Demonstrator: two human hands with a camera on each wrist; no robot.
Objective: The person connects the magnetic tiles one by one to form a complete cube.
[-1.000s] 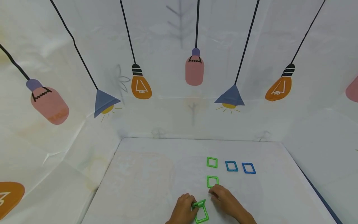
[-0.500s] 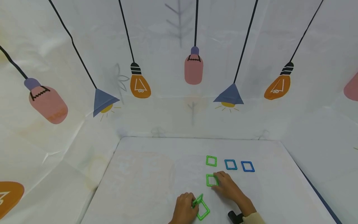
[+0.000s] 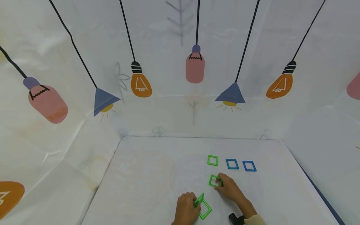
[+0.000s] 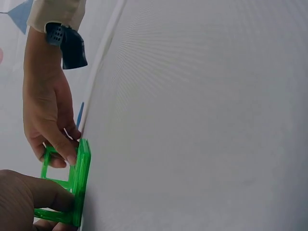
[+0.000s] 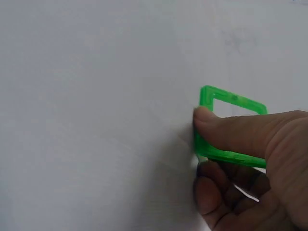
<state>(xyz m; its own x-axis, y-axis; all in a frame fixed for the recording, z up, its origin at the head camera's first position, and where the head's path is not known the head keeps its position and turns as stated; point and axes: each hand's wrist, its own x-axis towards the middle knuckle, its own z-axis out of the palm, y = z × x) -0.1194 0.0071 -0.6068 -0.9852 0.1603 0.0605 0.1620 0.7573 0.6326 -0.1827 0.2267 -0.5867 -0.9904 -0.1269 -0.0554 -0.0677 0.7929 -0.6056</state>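
Two green square magnetic tiles (image 3: pixel 208 205), hollow in the middle, meet along one edge near the table's front; one slants up from the other. My left hand (image 3: pixel 185 207) grips them at that edge, and in the left wrist view its thumb lies across the green frame (image 4: pixel 82 187). To the right and a little farther off, my right hand (image 3: pixel 231 188) pinches another green square tile (image 3: pixel 210 180) by its right side. Seen from the right wrist, the thumb presses on this tile's (image 5: pixel 236 98) face, with the other fingers curled below and partly hidden.
Farther back on the white table (image 3: pixel 146 175) lie a green square tile (image 3: pixel 212 156), a teal one (image 3: pixel 232 168) and a blue one (image 3: pixel 249 170), in a row. A white sheet (image 3: pixel 168 118) printed with hanging lamps rises behind and beside the table.
My right hand has moved onto the nearer green tile, gripped it and shifted it slightly right, tilting it. The left hand has turned its joined pair a little, and one tile slants up more.
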